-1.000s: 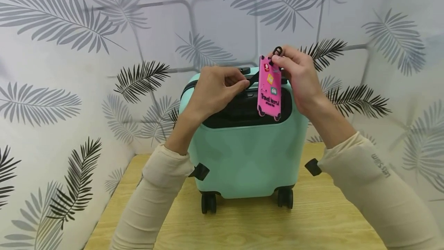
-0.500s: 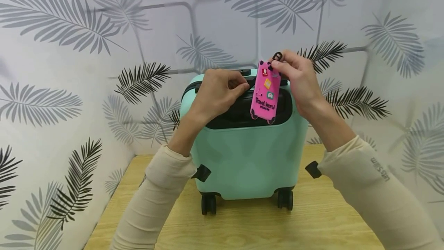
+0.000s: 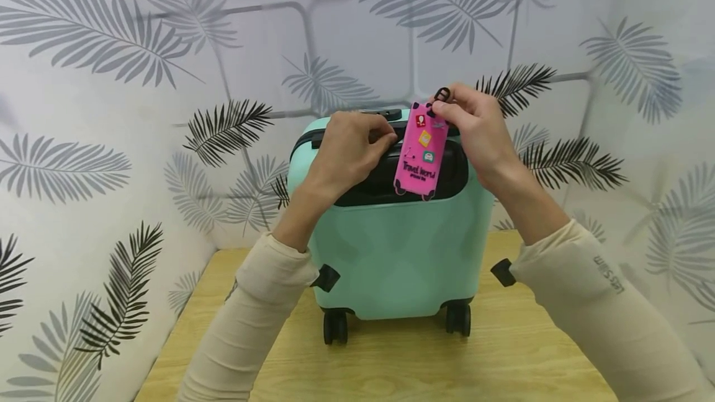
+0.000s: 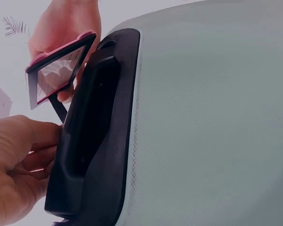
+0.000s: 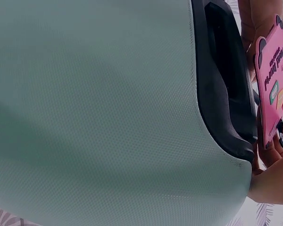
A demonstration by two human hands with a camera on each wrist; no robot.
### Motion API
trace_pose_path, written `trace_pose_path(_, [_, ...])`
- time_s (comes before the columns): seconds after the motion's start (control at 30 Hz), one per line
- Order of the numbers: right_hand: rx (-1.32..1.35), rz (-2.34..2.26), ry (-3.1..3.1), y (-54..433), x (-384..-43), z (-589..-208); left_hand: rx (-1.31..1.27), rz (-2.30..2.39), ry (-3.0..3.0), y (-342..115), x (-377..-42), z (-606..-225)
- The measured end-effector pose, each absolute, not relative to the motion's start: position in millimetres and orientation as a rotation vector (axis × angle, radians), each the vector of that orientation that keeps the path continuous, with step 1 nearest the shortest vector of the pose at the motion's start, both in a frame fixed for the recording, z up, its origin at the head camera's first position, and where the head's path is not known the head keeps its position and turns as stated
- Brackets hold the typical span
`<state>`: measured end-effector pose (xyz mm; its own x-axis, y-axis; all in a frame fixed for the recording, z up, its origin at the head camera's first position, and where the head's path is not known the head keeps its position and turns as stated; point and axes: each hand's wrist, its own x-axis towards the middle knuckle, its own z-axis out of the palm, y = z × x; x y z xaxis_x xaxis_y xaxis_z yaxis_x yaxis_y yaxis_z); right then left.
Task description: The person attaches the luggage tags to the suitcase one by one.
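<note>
A mint-green suitcase stands upright on its wheels, with a black recessed panel near its top. In front of that panel hangs a pink luggage tag printed "Travel World". My right hand pinches the tag's top corner, where a small black buckle pokes up past the fingertips. At the suitcase's top handle, my left hand pinches the black strap, which runs from the tag to its fingertips in the left wrist view. The tag's clear window also shows there.
The suitcase rests on a wood-grain tabletop. Behind and to the left rises a pale wall with a leaf pattern. Black wheels sit under the suitcase's front corners. Black pieces stick out from both sleeves.
The tag has swung left and a little lower, its face turning more to the front. My right hand has lowered slightly with it; the left hand has barely moved.
</note>
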<state>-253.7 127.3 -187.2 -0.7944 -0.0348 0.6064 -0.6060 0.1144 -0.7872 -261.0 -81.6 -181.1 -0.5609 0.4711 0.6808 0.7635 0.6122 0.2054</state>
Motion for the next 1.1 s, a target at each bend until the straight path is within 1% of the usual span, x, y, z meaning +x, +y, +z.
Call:
trace_pose_path(0.27, [0.628, 1.693, -2.021, 126, -253, -190, -0.909, -0.660, -2.275, -84, -264, -183])
trace_pose_path(0.47, [0.673, 1.706, -2.067, 129, -252, -188, -0.947, -0.703, -2.283, -89, -269, -179])
trace_pose_path(0.7, [0.662, 1.694, -2.127, 128, -252, -185, -0.957, -0.754, -2.352, -97, -270, -159])
trace_pose_path(0.87, [0.682, 1.681, -2.158, 130, -252, -183, -0.910, -0.622, -2.471, -94, -279, -142])
trace_pose_path(1.1, [0.679, 1.688, -2.166, 133, -253, -184, -0.825, -0.397, -2.783, -79, -298, -125])
